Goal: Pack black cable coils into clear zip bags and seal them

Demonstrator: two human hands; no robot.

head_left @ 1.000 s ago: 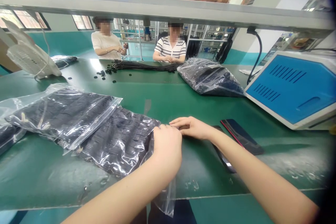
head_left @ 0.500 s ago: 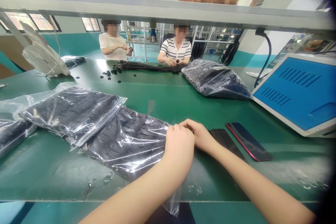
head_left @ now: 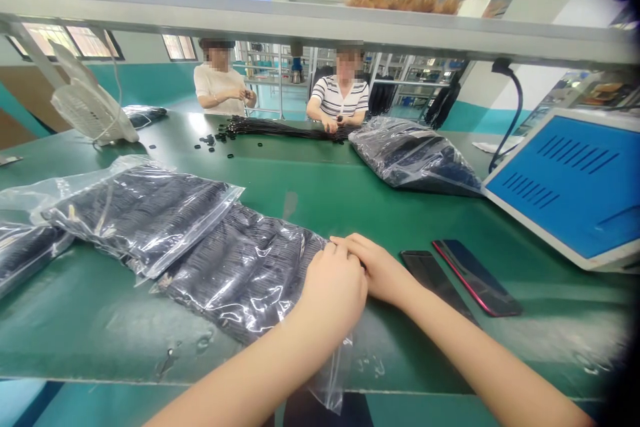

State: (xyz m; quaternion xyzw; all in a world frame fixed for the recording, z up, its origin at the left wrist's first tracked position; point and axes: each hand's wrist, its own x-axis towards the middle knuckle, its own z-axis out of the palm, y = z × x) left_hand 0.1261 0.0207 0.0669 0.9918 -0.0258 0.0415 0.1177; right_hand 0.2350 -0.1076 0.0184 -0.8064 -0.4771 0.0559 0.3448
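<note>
A clear plastic bag (head_left: pixel 250 267) packed with dark ribbed items lies on the green table, its right end under my hands. My left hand (head_left: pixel 335 283) is closed on that end, fingers curled and partly hidden by its own back. Against it, my right hand (head_left: pixel 373 263) is closed at the same edge, its fingertips touching my left fingers. A second filled bag (head_left: pixel 145 213) overlaps the first one's left end. Loose clear plastic (head_left: pixel 330 380) hangs over the table's front edge below my left wrist.
Two phones, one black (head_left: pixel 435 280) and one red-edged (head_left: pixel 477 277), lie right of my hands. Beyond are another bag (head_left: pixel 415 153), a blue-panelled box (head_left: pixel 570 180), a white fan (head_left: pixel 90 107) and black cords (head_left: pixel 285 128). Two people (head_left: pixel 223 83) sit across the table.
The view has shifted slightly. My left hand has moved a little left and down along the bag's end, and my right hand's fingers now reach over towards it.
</note>
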